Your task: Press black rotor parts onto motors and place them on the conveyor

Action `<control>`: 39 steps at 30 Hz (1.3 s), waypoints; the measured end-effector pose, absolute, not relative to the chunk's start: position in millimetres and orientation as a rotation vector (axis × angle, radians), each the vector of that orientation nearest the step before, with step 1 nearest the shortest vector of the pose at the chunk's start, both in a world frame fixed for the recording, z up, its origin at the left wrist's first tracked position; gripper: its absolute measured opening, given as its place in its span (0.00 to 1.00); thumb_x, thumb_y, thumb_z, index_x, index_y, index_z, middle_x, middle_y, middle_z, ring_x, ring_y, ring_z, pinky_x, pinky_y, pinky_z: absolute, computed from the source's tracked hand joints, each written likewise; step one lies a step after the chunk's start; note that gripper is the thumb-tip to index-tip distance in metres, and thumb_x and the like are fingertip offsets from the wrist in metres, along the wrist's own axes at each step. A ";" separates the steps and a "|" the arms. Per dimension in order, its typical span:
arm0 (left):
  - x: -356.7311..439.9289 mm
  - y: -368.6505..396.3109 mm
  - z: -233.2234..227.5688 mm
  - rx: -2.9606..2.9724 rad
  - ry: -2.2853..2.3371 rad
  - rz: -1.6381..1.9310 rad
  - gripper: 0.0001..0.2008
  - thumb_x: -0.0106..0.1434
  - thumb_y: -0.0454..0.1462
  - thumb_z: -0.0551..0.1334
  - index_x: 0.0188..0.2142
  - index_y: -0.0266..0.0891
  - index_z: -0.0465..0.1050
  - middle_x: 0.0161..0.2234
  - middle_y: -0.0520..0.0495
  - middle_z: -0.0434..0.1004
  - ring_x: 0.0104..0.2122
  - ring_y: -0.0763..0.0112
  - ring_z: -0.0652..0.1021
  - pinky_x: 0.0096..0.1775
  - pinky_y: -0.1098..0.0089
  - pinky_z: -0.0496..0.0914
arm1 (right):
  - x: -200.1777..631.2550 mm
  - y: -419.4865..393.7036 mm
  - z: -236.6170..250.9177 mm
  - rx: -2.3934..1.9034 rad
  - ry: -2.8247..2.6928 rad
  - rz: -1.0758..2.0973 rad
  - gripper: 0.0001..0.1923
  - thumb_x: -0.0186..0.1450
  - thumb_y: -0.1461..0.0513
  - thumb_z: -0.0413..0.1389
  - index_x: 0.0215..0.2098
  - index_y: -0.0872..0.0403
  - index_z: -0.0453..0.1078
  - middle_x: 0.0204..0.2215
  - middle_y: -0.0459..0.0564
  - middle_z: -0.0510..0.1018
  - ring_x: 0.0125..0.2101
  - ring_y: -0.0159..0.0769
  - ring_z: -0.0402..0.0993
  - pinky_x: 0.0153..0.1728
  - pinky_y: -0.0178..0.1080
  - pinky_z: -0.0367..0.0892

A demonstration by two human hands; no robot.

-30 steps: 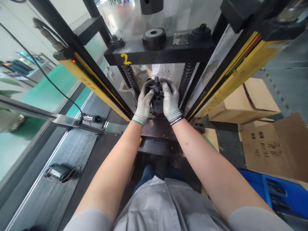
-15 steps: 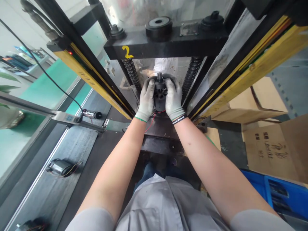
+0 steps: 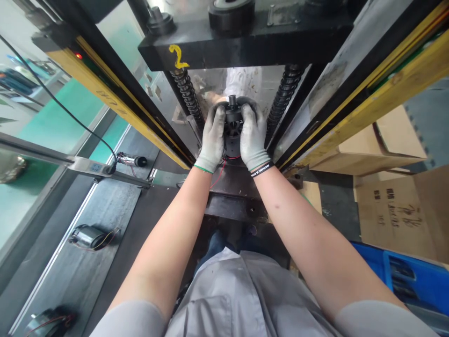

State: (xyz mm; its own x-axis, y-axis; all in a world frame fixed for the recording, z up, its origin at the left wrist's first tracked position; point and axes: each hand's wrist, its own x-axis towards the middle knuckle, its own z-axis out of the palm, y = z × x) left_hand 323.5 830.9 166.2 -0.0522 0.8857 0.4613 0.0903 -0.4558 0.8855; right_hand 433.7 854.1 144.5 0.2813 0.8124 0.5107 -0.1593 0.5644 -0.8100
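My left hand (image 3: pixel 213 133) and my right hand (image 3: pixel 254 133), both in pale gloves with dark fingertips, close from either side on a black round cap with a short central stub (image 3: pixel 232 112). The cap sits at the top of a dark cylindrical motor (image 3: pixel 232 146), which stands upright on the base of a press. Openings show just below the cap, between my thumbs. A thin red wire (image 3: pixel 219 175) runs out from the motor's foot toward me. My fingers' far sides are hidden behind the cap.
Overhead spans the black press beam (image 3: pixel 238 51), marked with a yellow 2, between spring-wrapped posts (image 3: pixel 286 96). Yellow guard bars (image 3: pixel 105 100) flank it. Motors (image 3: pixel 89 237) lie on a conveyor at left. Cardboard boxes (image 3: pixel 389 206) and a blue bin (image 3: pixel 372 262) are at right.
My view has shifted, so the press beam appears higher and larger. Both hands keep their grip around the cap, with little visible movement relative to the motor.
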 end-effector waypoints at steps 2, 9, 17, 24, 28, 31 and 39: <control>323.8 830.6 166.4 1.581 1.056 1.574 0.28 0.73 0.61 0.52 0.57 0.47 0.73 0.61 0.45 0.78 0.66 0.58 0.73 0.71 0.58 0.63 | 433.5 854.9 142.8 -0.721 -1.115 0.729 0.16 0.77 0.51 0.50 0.52 0.50 0.74 0.49 0.48 0.79 0.57 0.41 0.76 0.66 0.55 0.68; 324.5 829.1 167.1 1.572 1.045 1.579 0.29 0.73 0.61 0.52 0.57 0.46 0.72 0.62 0.44 0.77 0.68 0.58 0.71 0.73 0.58 0.60 | 433.6 853.5 142.9 -0.713 -1.142 0.707 0.18 0.77 0.50 0.50 0.52 0.51 0.74 0.51 0.51 0.78 0.58 0.43 0.75 0.67 0.56 0.66; 325.5 830.4 166.3 1.543 1.034 1.599 0.28 0.73 0.61 0.51 0.55 0.45 0.73 0.59 0.44 0.79 0.66 0.59 0.73 0.72 0.59 0.61 | 432.4 852.2 145.4 -0.746 -1.144 0.724 0.17 0.78 0.50 0.49 0.53 0.50 0.73 0.53 0.51 0.78 0.59 0.42 0.74 0.69 0.56 0.65; 326.3 831.7 165.3 1.560 1.051 1.606 0.28 0.74 0.60 0.51 0.56 0.45 0.73 0.59 0.43 0.79 0.63 0.60 0.75 0.69 0.61 0.65 | 431.1 853.6 143.8 -0.793 -1.124 0.752 0.18 0.77 0.49 0.49 0.54 0.50 0.73 0.54 0.52 0.78 0.61 0.44 0.72 0.70 0.56 0.63; 325.6 833.4 163.8 1.619 1.053 1.605 0.26 0.74 0.59 0.52 0.55 0.46 0.74 0.59 0.42 0.79 0.62 0.60 0.76 0.69 0.60 0.65 | 432.2 852.6 144.5 -0.812 -1.134 0.751 0.18 0.77 0.49 0.49 0.55 0.50 0.72 0.55 0.51 0.78 0.62 0.43 0.71 0.70 0.55 0.62; 325.7 833.9 163.3 1.602 1.045 1.605 0.28 0.74 0.59 0.51 0.57 0.44 0.73 0.60 0.42 0.79 0.62 0.60 0.76 0.69 0.60 0.66 | 432.4 850.1 148.2 -0.835 -1.139 0.755 0.19 0.77 0.48 0.49 0.54 0.50 0.72 0.55 0.51 0.78 0.62 0.43 0.71 0.70 0.54 0.62; 325.5 831.6 166.8 1.577 1.049 1.578 0.29 0.72 0.63 0.50 0.54 0.47 0.74 0.60 0.44 0.78 0.65 0.60 0.74 0.70 0.61 0.62 | 430.4 847.5 151.4 -0.814 -1.131 0.712 0.19 0.77 0.47 0.49 0.52 0.50 0.73 0.53 0.51 0.79 0.58 0.42 0.74 0.68 0.52 0.65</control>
State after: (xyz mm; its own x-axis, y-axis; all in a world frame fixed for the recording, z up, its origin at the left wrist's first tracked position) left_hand 325.5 831.6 166.8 -0.0513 0.8852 0.4624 0.0843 -0.4575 0.8852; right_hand 430.4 847.5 151.4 0.2755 0.8285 0.4875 -0.0812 0.5253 -0.8470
